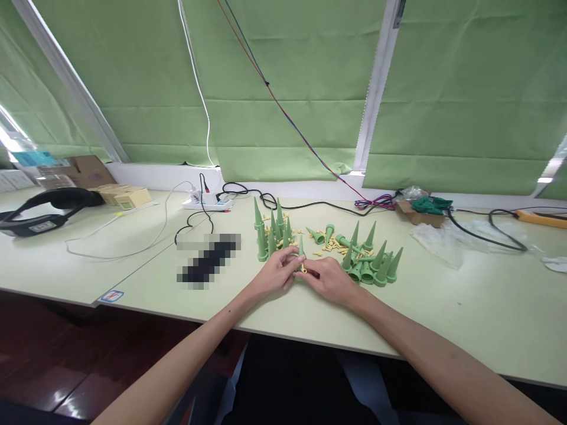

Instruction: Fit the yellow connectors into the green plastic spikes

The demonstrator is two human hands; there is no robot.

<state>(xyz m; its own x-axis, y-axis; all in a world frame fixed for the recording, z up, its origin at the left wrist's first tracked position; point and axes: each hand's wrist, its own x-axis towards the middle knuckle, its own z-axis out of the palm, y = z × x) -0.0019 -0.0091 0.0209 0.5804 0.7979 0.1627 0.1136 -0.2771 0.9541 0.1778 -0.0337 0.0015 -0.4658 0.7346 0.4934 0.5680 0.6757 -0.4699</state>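
Close to the table's front edge, my left hand [278, 271] is closed around a green plastic cone spike [301, 245], which points up and away from me. My right hand [330, 278] pinches at a small yellow nozzle [303, 270] on the near side of that spike; its round open end faces me. Both hands touch at the spike, and its lower part is hidden by my fingers. Left of it, several green spikes [262, 243] stand upright in a group. On the right lies a heap of green spikes [381, 271], some upright, some on their sides.
Small yellow nozzles [339, 245] are scattered between the two groups. Behind lie a power strip [207, 202] and black cable [310, 204]. A headset [44, 218] and small boxes [126, 196] are at left; a cardboard box [419, 213] and plastic bags [443, 242] at right.
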